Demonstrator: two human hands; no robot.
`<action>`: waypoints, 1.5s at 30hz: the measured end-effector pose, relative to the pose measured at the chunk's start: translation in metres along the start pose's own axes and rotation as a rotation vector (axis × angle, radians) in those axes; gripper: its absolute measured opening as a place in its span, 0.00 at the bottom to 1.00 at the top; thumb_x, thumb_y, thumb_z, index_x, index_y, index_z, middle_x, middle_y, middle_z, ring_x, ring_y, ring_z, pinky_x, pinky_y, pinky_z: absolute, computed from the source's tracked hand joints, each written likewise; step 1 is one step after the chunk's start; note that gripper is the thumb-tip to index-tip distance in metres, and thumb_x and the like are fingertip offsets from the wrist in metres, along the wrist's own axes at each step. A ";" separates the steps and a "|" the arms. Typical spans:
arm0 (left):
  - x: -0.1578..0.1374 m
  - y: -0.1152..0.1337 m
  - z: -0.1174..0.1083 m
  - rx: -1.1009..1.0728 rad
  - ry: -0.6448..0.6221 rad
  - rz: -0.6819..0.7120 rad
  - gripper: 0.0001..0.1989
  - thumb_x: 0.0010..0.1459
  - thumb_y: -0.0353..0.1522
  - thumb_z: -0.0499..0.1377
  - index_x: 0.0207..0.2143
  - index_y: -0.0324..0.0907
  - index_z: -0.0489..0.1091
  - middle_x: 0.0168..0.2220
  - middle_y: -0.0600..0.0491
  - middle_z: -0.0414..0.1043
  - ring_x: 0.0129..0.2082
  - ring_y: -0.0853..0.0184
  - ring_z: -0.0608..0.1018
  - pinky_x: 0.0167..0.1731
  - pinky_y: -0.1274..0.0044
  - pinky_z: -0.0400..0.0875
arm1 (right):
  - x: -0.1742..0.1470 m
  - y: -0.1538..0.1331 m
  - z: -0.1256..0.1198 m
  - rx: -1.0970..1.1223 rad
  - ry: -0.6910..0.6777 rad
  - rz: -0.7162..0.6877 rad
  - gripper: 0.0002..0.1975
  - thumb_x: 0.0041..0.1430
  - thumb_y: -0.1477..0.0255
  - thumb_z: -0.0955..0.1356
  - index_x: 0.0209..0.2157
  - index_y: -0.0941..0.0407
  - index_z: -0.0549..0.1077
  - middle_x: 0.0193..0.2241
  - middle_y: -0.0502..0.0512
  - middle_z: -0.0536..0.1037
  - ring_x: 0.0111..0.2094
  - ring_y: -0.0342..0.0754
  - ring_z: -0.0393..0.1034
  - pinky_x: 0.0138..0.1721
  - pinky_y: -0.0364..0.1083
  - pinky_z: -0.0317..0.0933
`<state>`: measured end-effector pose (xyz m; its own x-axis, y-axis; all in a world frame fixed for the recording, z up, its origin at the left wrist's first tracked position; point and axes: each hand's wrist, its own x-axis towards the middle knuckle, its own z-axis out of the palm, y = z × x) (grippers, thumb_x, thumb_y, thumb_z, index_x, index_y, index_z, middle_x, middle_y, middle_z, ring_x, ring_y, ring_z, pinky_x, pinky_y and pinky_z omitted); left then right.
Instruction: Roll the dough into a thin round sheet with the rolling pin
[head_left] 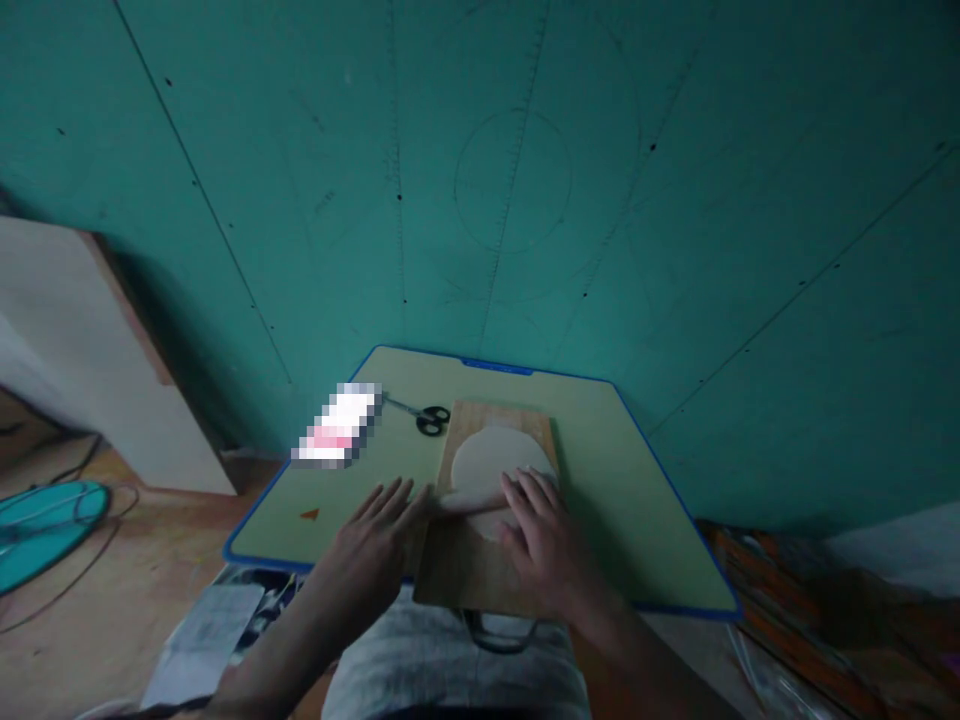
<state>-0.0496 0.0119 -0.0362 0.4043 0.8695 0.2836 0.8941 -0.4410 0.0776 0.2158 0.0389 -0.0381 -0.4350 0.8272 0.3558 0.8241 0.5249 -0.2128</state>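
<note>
A round, flat sheet of white dough [491,458] lies on a wooden board [469,578]. Across its lower part runs a wooden rolling pin [471,503]. At the pin's left end rests my left hand [379,535], palm down, with the fingers stretched forward. My right hand [541,535] lies over the pin's right end, its fingers spread and slightly bent, and hides that end and some of the dough. Neither hand is wrapped round the pin.
The board sits on a pale, blue-edged table [637,510]. Black-handled scissors [431,420] touch or nearly touch its left edge. Farther left are a blurred-out rectangular item [341,425] and a small orange-brown triangle [310,514]. A green wall [517,180] rises behind.
</note>
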 end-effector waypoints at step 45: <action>0.153 0.001 0.026 0.046 -0.024 -0.063 0.25 0.71 0.42 0.45 0.63 0.40 0.66 0.65 0.41 0.64 0.68 0.48 0.60 0.64 0.54 0.53 | 0.074 0.029 0.009 -0.134 -0.114 0.158 0.29 0.70 0.59 0.57 0.63 0.64 0.66 0.66 0.70 0.62 0.69 0.63 0.50 0.69 0.65 0.38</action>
<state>0.0178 0.1501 -0.0181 0.3506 0.9007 0.2567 0.9257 -0.3748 0.0506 0.2043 0.1165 -0.0259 -0.3286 0.9183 0.2206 0.9228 0.3619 -0.1319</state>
